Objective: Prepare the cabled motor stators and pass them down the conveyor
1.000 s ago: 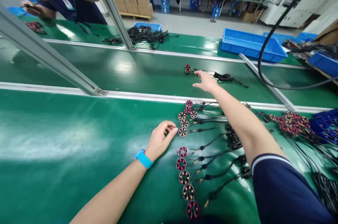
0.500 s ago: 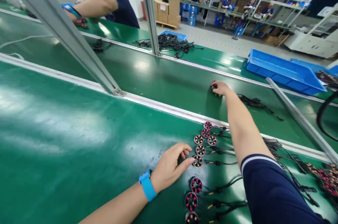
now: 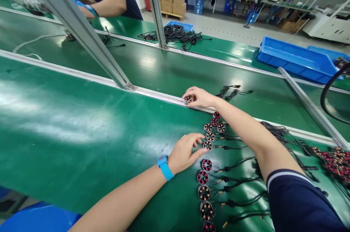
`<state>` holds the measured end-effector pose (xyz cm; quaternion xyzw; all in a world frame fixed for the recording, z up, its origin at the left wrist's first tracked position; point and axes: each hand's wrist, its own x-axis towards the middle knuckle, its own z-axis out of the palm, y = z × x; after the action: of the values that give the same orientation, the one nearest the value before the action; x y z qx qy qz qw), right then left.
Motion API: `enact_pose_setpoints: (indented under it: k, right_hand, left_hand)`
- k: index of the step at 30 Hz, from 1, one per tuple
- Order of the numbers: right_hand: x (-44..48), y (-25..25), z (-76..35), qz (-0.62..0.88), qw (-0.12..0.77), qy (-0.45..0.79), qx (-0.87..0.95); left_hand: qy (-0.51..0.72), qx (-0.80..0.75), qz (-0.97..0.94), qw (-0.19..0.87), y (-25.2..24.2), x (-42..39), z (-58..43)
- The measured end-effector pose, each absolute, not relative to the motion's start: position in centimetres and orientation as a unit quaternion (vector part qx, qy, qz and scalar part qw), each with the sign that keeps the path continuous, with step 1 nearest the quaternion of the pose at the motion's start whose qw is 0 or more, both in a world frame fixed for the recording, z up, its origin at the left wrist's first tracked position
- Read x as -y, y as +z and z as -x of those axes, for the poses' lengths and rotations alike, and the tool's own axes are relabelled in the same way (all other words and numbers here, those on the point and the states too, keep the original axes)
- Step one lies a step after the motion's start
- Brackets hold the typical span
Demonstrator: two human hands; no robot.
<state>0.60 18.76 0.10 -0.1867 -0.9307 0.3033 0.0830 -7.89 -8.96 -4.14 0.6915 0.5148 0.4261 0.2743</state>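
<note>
My right hand (image 3: pixel 197 97) grips copper-wound motor stators (image 3: pixel 189 98) over the white rail; how many is hidden by the fingers. Black cables (image 3: pixel 232 91) trail behind that hand on the belt. My left hand (image 3: pixel 188 152), with a blue wrist strap, is open beside a column of ring-shaped stators, its fingertips close to a copper-coloured stator (image 3: pixel 207 145). A red-wound stator (image 3: pixel 207 165) lies nearer to me in the same column. From each ring, black leads (image 3: pixel 240 181) run off to the right under my right arm.
A metal post (image 3: pixel 82 31) slants up from the white rail (image 3: pixel 161 96). At right lies a heap of stators (image 3: pixel 336 162). Across the belt are a blue tray (image 3: pixel 298 61), a pile of black cables (image 3: pixel 180 37) and a co-worker's arm (image 3: pixel 109 4).
My right hand has come back from the far belt to the near rail, moving left with the stators and dragging their cables. My left hand stays beside the column. The view has tilted down.
</note>
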Motion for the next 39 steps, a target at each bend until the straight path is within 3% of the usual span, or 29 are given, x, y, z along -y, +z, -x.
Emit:
enact_pose_setpoints:
  k: [5, 8, 10, 12, 16, 20, 23, 27, 33, 39]
  right_hand:
    - [-10.8, 0.0, 6.0, 0.067, 0.099, 0.305, 0.945]
    - [-7.6, -1.0, 7.8, 0.043, 0.067, 0.290, 0.954]
    - [-6.4, -1.5, 7.7, 0.035, 0.039, 0.278, 0.959]
    - [-6.0, -1.6, 6.9, 0.026, 0.022, 0.273, 0.961]
    - [-8.0, -0.5, 4.5, -0.006, 0.070, 0.291, 0.954]
    - [-13.1, 0.5, 1.8, 0.183, 0.064, 0.127, 0.973]
    - [-17.0, 0.6, -0.5, 0.318, 0.013, 0.013, 0.948]
    - [-19.8, 0.5, -3.3, 0.354, -0.004, -0.008, 0.935]
    - [-21.2, 0.7, -6.2, 0.381, -0.039, 0.016, 0.924]
    - [-21.5, 0.7, -8.8, 0.392, -0.019, 0.065, 0.918]
  left_hand:
    - [0.492, -0.474, -0.724, 0.093, -2.8, 9.6, 8.9]
    - [0.602, -0.510, -0.607, -0.093, -1.6, 8.9, 12.5]
    - [0.609, -0.581, -0.518, -0.156, -1.1, 8.1, 15.5]
    - [0.557, -0.651, -0.497, -0.138, -1.0, 7.4, 18.2]
    - [0.405, -0.681, -0.610, 0.016, -2.6, 6.0, 20.9]
    - [0.332, -0.652, -0.671, 0.120, -4.0, 5.4, 21.1]
    - [0.321, -0.660, -0.667, 0.129, -3.9, 5.3, 21.2]
    - [0.319, -0.688, -0.642, 0.109, -3.7, 5.3, 21.5]
    - [0.327, -0.716, -0.609, 0.102, -3.8, 5.3, 21.7]
    - [0.345, -0.707, -0.614, 0.069, -3.4, 5.0, 21.5]
